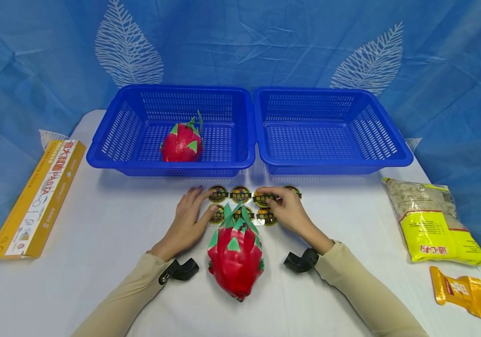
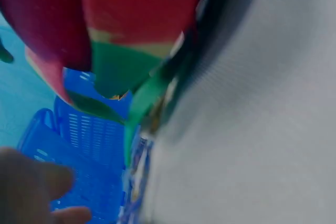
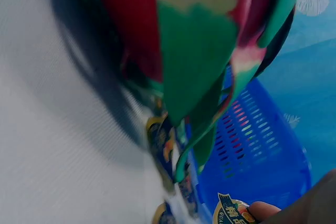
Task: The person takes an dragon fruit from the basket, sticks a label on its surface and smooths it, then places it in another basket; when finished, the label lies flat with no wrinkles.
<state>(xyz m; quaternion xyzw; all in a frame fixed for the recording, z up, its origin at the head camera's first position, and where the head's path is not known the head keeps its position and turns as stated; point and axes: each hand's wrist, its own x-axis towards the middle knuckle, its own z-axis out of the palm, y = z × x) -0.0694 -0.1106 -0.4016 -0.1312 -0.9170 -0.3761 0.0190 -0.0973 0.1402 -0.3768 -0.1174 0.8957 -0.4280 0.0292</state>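
Between the forearms a red dragon fruit [image 1: 237, 257] with green leaf tips lies on the white table, its leaves pointing away. Just beyond it is a clear sheet of round black-and-gold stickers [image 1: 240, 194], partly covered by the leaves. My left hand [image 1: 183, 229] rests at the sheet's left edge, fingers extended. At the sheet's right part, my right hand [image 1: 288, 210] pinches a round sticker [image 3: 231, 211] between thumb and forefinger; it stands raised in the right wrist view. Blurred left fingers [image 2: 39, 187] show in the left wrist view.
Two blue baskets stand behind: the left basket [image 1: 168, 165] holds another dragon fruit [image 1: 182, 144], the right basket [image 1: 333, 164] stands beside it. A pasta box [image 1: 35, 201] lies left. On the right are a yellow-and-clear bag [image 1: 434, 224] and an orange wrapped snack [image 1: 461, 292].
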